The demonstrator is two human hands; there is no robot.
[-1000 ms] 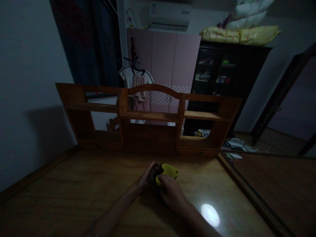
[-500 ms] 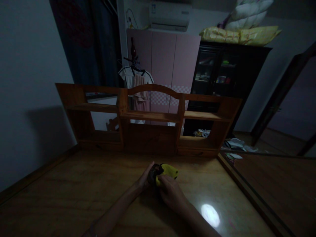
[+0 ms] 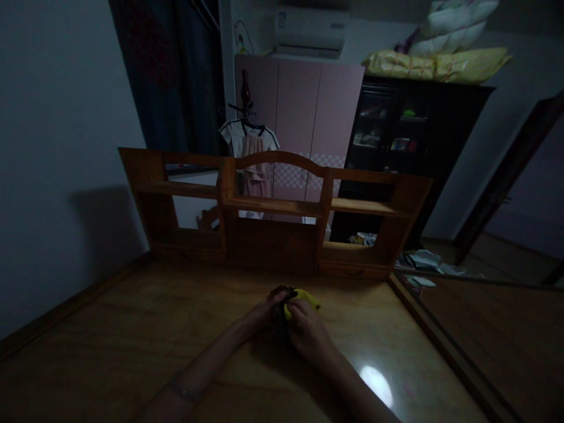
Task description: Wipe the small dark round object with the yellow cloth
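Note:
Both of my hands meet over a small yellow and dark object [image 3: 304, 297] on the wooden desk top [image 3: 132, 329]. My left hand [image 3: 264, 310] curls around its dark left end. My right hand [image 3: 306, 332] is closed over its near side, with the yellow part sticking out beyond the fingers. The room is dim, and what the object is stays unclear.
A wooden shelf unit [image 3: 273, 217] with open compartments stands along the desk's far edge. A wall [image 3: 57, 147] is on the left. Behind are a pink wardrobe [image 3: 304, 117], hanging clothes [image 3: 249, 147], a dark cabinet [image 3: 396, 135] and an air conditioner [image 3: 311, 29]. A light reflection [image 3: 374, 385] shows on the desk.
My hands have closed more tightly over the object, so less of the yellow part shows. The view has shifted slightly to the left.

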